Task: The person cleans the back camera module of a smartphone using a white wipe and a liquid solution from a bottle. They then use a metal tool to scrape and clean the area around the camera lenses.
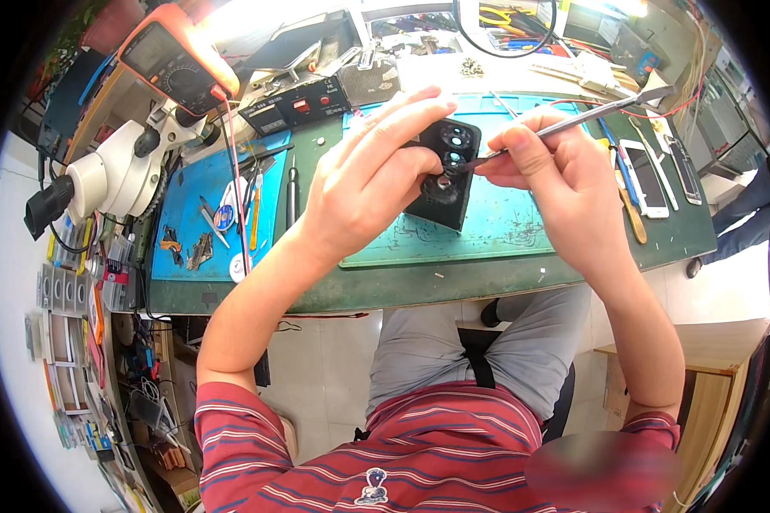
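Note:
A black phone (441,210) with several round camera lenses on its back is tilted over the teal work mat (496,238). My left hand (370,175) is closed at the phone's left side, fingertips against the lens area; some of its grip is hidden. Between the bent fingers of my right hand (565,162) is a slim grey metal tool (603,112). The tool's dark thin tip meets the phone beside the lenses, and its broader end points up to the right.
An orange multimeter (175,64) and a white microscope (115,171) stand at the left. Tweezers and small parts lie on a blue mat (180,256). A white phone (642,177) sits at the right near a wooden-handled tool (632,212). A black-and-silver power unit (304,104) stands behind.

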{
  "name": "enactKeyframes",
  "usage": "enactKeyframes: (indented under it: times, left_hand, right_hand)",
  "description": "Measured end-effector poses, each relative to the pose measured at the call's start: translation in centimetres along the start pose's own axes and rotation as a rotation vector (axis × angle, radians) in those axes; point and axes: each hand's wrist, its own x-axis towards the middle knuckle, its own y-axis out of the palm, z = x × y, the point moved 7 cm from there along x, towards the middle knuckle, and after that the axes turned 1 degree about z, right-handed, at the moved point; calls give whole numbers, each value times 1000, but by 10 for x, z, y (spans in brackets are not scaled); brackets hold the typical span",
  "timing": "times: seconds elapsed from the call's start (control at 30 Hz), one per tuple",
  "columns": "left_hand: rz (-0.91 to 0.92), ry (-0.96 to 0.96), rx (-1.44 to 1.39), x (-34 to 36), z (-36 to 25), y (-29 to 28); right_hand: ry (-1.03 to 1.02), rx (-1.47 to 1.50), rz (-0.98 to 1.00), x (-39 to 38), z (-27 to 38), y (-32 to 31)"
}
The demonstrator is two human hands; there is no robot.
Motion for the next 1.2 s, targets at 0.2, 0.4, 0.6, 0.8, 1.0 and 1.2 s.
enactKeyframes:
  times: [0.2,0.4,0.6,0.8,1.0,1.2]
  left_hand:
    - [-11,-11,-26,-5,-2,-1]
    - [-45,-11,17,-12,-5,4]
    - [-117,60,144,-20,-9,9]
    - [-79,146,240,-25,-25,6]
    - [-71,225,112,-29,-35,1]
    - [-29,158,45,-40,-43,-9]
  right_hand:
    - [-107,183,-70,-3,3,-9]
    - [-18,-118,-41,-13,-28,0]
    - [130,7,-102,-16,-63,16]
    - [125,89,-233,-23,-52,28]
    - [138,55,-236,-27,-60,12]
    - [262,-145,-54,-28,-74,-7]
